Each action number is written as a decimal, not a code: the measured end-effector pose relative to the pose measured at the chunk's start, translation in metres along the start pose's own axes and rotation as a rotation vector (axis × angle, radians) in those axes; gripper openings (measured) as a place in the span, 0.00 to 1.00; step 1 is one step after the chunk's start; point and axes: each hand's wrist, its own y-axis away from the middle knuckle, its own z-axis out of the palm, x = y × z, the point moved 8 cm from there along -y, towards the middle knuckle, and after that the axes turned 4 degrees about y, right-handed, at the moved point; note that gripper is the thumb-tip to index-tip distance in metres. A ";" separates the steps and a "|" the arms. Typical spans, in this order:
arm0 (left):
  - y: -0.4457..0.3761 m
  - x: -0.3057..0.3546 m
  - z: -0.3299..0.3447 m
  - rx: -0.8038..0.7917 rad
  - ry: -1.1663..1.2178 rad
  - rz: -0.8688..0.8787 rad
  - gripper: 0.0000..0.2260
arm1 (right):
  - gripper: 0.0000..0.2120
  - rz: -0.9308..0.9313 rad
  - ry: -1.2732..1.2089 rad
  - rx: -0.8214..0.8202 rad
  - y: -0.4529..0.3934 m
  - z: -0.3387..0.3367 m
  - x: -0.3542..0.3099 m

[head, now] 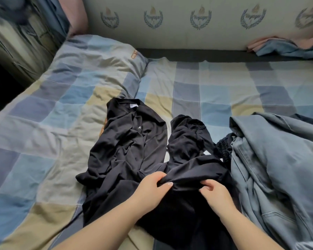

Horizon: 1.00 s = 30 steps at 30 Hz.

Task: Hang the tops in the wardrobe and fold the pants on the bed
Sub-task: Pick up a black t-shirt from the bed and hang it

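A heap of black clothes lies in the middle of the checked bed (pixel 215 83). On the left of it a black top (pixel 132 141) with a small white logo lies crumpled. To its right is another black garment (pixel 186 141); I cannot tell if it is a top or pants. My left hand (pixel 154 186) and my right hand (pixel 213 190) both pinch a fold of this black fabric near the front of the heap. A grey-blue jacket (pixel 271 159) lies crumpled on the right, with a black elastic waistband (pixel 224 148) showing beside it.
A checked pillow (pixel 98 56) lies at the back left. Folded pink and blue bedding (pixel 285 46) sits at the back right against the padded wall (pixel 179 37). A dark gap and furniture (pixel 11 51) lie off the bed's left side.
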 end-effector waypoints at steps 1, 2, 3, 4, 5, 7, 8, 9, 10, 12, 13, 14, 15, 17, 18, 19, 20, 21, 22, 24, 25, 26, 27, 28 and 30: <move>0.007 0.007 -0.003 -0.012 0.039 -0.014 0.04 | 0.13 0.029 -0.147 -0.080 0.011 0.004 -0.009; 0.013 0.014 -0.004 -0.033 0.086 -0.027 0.04 | 0.09 0.094 -0.345 -0.191 0.024 0.011 -0.019; 0.021 0.027 -0.004 -0.060 0.140 -0.033 0.07 | 0.08 0.168 -0.550 -0.315 0.040 0.016 -0.031; 0.030 0.041 -0.004 -0.096 0.187 -0.035 0.09 | 0.09 0.230 -0.727 -0.403 0.056 0.017 -0.044; 0.041 0.058 -0.004 -0.138 0.215 -0.017 0.11 | 0.13 0.264 -0.844 -0.441 0.068 0.013 -0.056; 0.059 0.090 -0.005 -0.213 0.180 0.051 0.13 | 0.14 0.225 -0.912 -0.455 0.090 -0.001 -0.081; 0.069 0.102 -0.006 -0.251 0.146 0.064 0.13 | 0.11 0.180 -0.887 -0.435 0.101 -0.009 -0.094; 0.081 0.113 -0.007 -0.292 0.128 0.059 0.11 | 0.08 0.132 -0.824 -0.390 0.114 -0.022 -0.103; 0.092 0.120 -0.008 -0.329 0.133 0.037 0.09 | 0.08 0.091 -0.745 -0.329 0.123 -0.032 -0.110; 0.117 0.134 -0.010 -0.370 0.225 -0.062 0.06 | 0.10 0.015 -0.633 -0.241 0.145 -0.061 -0.123; 0.126 0.139 -0.016 -0.330 0.279 -0.112 0.07 | 0.11 -0.007 -0.610 -0.222 0.158 -0.072 -0.128; 0.134 0.142 -0.023 -0.259 0.336 -0.161 0.09 | 0.12 -0.022 -0.601 -0.222 0.170 -0.082 -0.133; 0.140 0.143 -0.034 -0.172 0.408 -0.218 0.10 | 0.13 -0.029 -0.609 -0.231 0.185 -0.092 -0.139; 0.153 0.153 -0.051 -0.058 0.584 -0.309 0.10 | 0.15 -0.056 -0.622 -0.234 0.217 -0.110 -0.149; 0.160 0.162 -0.058 -0.038 0.676 -0.322 0.10 | 0.15 -0.085 -0.608 -0.238 0.235 -0.117 -0.154; 0.164 0.172 -0.064 -0.030 0.751 -0.318 0.10 | 0.16 -0.127 -0.593 -0.255 0.252 -0.123 -0.159; 0.168 0.184 -0.071 -0.022 0.801 -0.302 0.09 | 0.17 -0.170 -0.578 -0.270 0.268 -0.128 -0.166; 0.175 0.197 -0.080 -0.019 0.824 -0.298 0.11 | 0.18 -0.205 -0.550 -0.278 0.285 -0.133 -0.172; 0.180 0.208 -0.085 -0.019 0.832 -0.298 0.14 | 0.19 -0.237 -0.512 -0.280 0.300 -0.137 -0.178; 0.195 0.230 -0.093 -0.106 0.774 -0.286 0.12 | 0.20 -0.286 -0.436 -0.262 0.328 -0.142 -0.191; 0.203 0.239 -0.094 -0.176 0.742 -0.276 0.12 | 0.20 -0.302 -0.396 -0.249 0.341 -0.143 -0.196; 0.210 0.245 -0.097 -0.228 0.714 -0.262 0.14 | 0.19 -0.317 -0.353 -0.246 0.352 -0.143 -0.202; 0.217 0.250 -0.100 -0.261 0.672 -0.239 0.16 | 0.19 -0.324 -0.314 -0.242 0.363 -0.143 -0.205; 0.224 0.255 -0.105 -0.280 0.630 -0.208 0.16 | 0.17 -0.323 -0.281 -0.241 0.373 -0.143 -0.207; 0.237 0.266 -0.116 -0.311 0.552 -0.142 0.15 | 0.11 -0.317 -0.218 -0.226 0.391 -0.146 -0.211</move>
